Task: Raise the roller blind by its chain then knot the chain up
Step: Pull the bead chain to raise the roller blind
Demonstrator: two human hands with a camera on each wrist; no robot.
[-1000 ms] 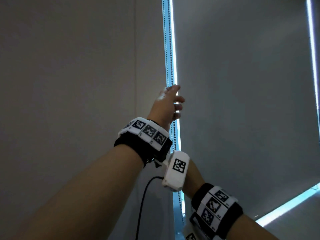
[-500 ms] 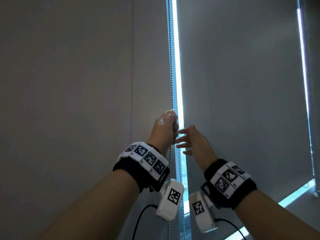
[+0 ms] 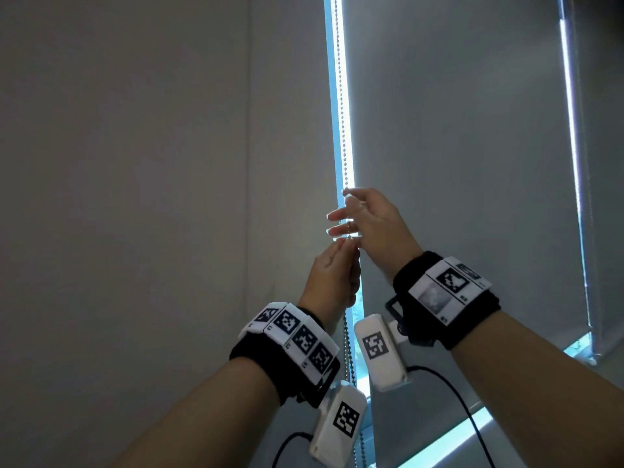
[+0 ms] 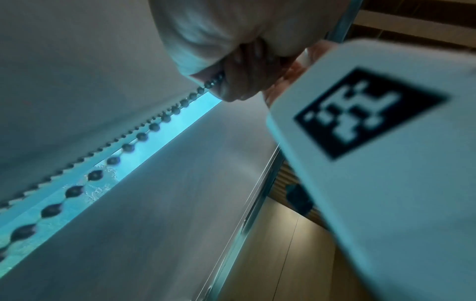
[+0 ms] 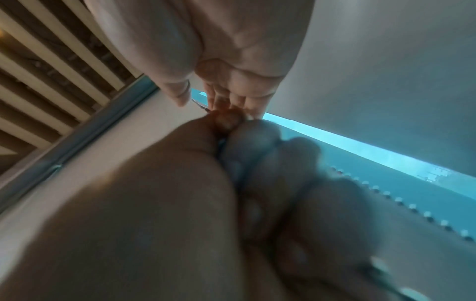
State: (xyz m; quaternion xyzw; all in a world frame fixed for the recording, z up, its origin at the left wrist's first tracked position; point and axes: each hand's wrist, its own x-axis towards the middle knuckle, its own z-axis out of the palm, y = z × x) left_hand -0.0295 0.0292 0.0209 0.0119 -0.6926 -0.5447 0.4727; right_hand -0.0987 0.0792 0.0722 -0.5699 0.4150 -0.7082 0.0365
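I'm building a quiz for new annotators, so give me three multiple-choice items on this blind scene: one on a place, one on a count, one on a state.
1. Where does the bead chain hang?
A. In the bright gap at the blind's left edge
B. Across the middle of the blind
C. On the far right wall

2. How many hands are at the chain?
A. None
B. One
C. Two

3. What is the left hand doing?
A. Hanging idle
B. Gripping the chain
C. Pressing flat on the wall

Answers:
1 A, the chain runs down the lit strip beside the roller blind.
2 C, the right hand reaches it just above the left.
3 B, the left wrist view shows fingers curled round the beads.
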